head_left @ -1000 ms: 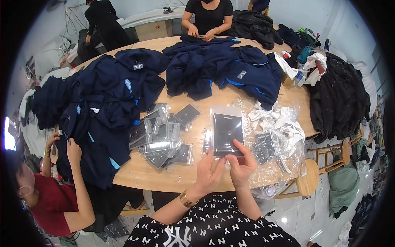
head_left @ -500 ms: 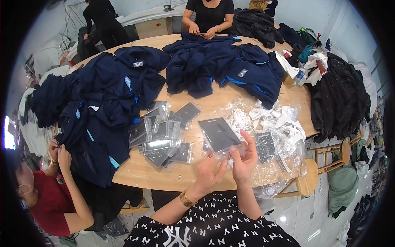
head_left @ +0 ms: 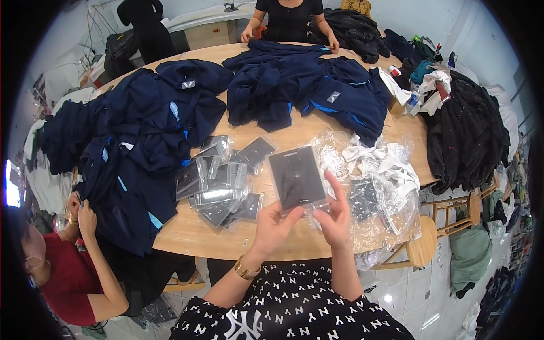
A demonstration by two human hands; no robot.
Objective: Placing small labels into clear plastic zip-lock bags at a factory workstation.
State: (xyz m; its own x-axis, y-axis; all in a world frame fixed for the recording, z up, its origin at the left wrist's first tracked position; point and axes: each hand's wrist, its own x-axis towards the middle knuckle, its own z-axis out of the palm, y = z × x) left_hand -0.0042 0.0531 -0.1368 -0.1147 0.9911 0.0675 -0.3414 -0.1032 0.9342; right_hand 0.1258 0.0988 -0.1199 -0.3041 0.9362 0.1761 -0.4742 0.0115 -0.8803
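Observation:
Above the table's near part, a see-through plastic pouch with a dark grey rectangular card inside (head_left: 297, 180) is held up by its lower edge. My left hand (head_left: 275, 231) grips the lower left corner, thumb in front. My right hand (head_left: 335, 221) pinches the lower right corner, its index finger pointing upward beside the pouch. Just left of the pouch lies a loose heap of similar pouches (head_left: 218, 195) with dark cards. To its right, white cords (head_left: 331, 161) and a crumpled plastic bag (head_left: 362, 232) of white strips and dark packets lie on the table.
Navy garments with blue trim (head_left: 153, 119) pile up on the left; more navy garments (head_left: 306, 85) lie across the table (head_left: 198, 238). Black garments (head_left: 467, 136) hang over the right edge. A co-worker in red (head_left: 73, 277) sits left; another person (head_left: 289, 22) stands opposite. Wooden stools (head_left: 422, 243) stand right.
The pouch has been tilted up to face me more squarely, shifting slightly up and left. My left hand has moved slightly left. The person opposite has spread their hands apart.

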